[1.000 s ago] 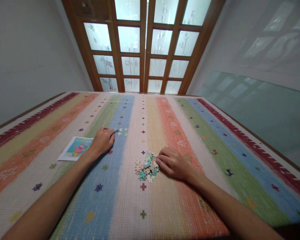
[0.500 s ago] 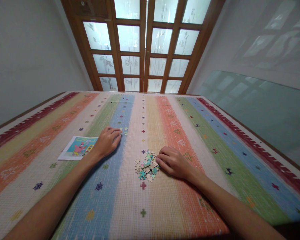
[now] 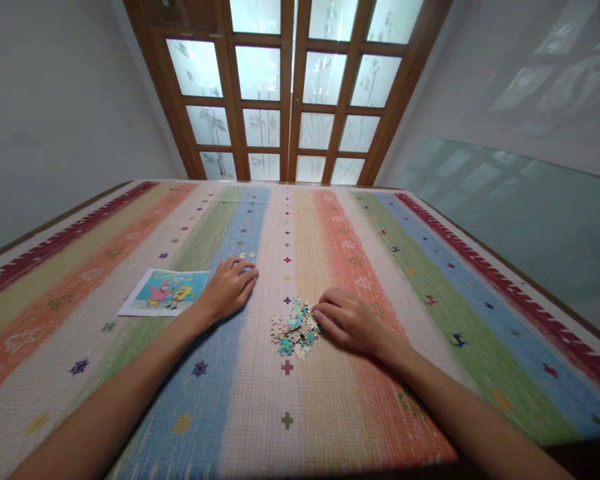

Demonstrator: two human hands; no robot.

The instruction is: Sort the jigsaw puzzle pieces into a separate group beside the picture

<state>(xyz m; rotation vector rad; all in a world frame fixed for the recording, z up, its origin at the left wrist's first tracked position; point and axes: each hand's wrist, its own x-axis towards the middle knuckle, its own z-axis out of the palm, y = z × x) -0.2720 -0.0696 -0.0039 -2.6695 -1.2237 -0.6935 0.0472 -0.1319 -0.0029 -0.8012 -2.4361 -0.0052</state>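
My left hand (image 3: pixel 233 287) rests palm down on the blue stripe, fingers loosely bent and slightly apart. Its fingertips lie just in front of a few loose jigsaw pieces (image 3: pixel 253 255), partly covering that small group. My right hand (image 3: pixel 347 320) is curled at the right edge of a heap of jigsaw pieces (image 3: pixel 295 333), its fingertips touching the heap. What is between those fingers, if anything, is hidden. The heap mixes teal, beige and pale pieces. Left of my left hand lies a picture sheet (image 3: pixel 155 293) with a pink starfish and a yellow sponge character.
A striped tablecloth (image 3: pixel 265 413) with small printed motifs covers the table. Beyond its far edge stand wooden doors (image 3: pixel 287 147) with frosted panes. A glass panel (image 3: pixel 520 213) stands along the right side, and a pale wall (image 3: pixel 55 120) rises on the left.
My left hand has shifted right, uncovering more of the picture sheet and reaching in front of the loose pieces. My right hand stays by the heap, almost unmoved.
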